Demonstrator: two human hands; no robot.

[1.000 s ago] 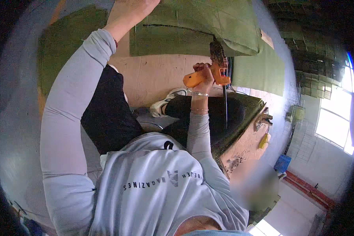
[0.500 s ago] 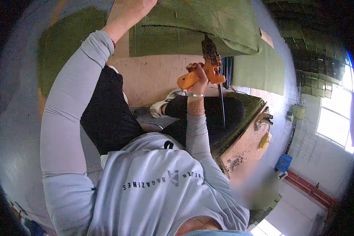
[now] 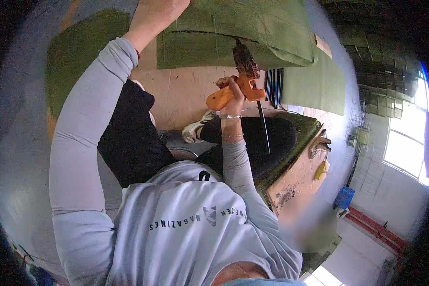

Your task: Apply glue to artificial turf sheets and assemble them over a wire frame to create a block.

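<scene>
My right hand (image 3: 233, 97) is wrapped round the handle of an orange glue gun (image 3: 219, 99). Its front end is coated in dark, crusty residue, and a long thin black stick trails from its rear toward my knee. The tip touches or nearly touches a dark line running across a large green sheet-covered piece (image 3: 214, 52). My left hand (image 3: 161, 12) is at the top edge of the view, over the far side of that green piece. Its fingers are cut off by the frame, so what it holds is hidden.
A bundle of thin black sticks (image 3: 274, 86) stands right of the glue gun. On the low board at right lie a dark-stained block (image 3: 321, 144) and a yellow item (image 3: 321, 170). Farther right are a blue bin (image 3: 343, 196) and red pipes (image 3: 374, 229).
The glue gun in my right hand has moved left along the dark line, its tip shifting with it. My left hand has hardly moved.
</scene>
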